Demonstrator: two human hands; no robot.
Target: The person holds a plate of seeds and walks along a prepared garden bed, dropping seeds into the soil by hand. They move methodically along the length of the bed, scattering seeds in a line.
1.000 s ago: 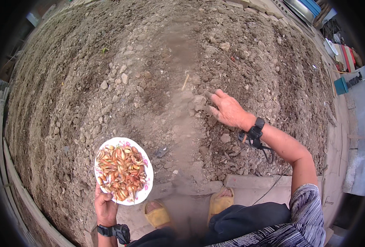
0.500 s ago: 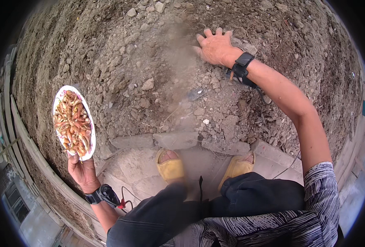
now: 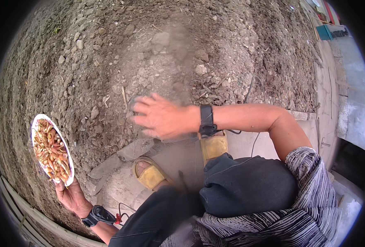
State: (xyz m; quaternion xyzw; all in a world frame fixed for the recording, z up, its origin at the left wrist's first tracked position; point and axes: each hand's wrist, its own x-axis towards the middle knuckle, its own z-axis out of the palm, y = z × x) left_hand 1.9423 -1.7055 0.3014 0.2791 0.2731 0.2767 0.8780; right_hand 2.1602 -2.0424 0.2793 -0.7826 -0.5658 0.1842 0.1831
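At the left, my left hand (image 3: 74,199) grips the lower edge of an oval white plate (image 3: 71,168), fingers closed on its rim. A heap of small reddish-brown bulbs (image 3: 51,150), resembling shallots with dry tips, covers the plate. My right hand (image 3: 165,117) is stretched across the middle, above the near part of the soil bed (image 3: 108,66). Its fingers are apart and somewhat blurred, and I see nothing held in them. The hand hides the soil directly beneath it.
Flat stone slabs (image 3: 108,166) edge the soil in front of my yellow sandals (image 3: 150,177). Stones and clods dot the bed. A wooden rail (image 3: 42,220) runs along the lower left. Paving lies to the right, with a teal box (image 3: 324,32) at the far right.
My right hand has come back from farther out on the soil toward me and to the left. The view has turned. The plate stays in my left hand.
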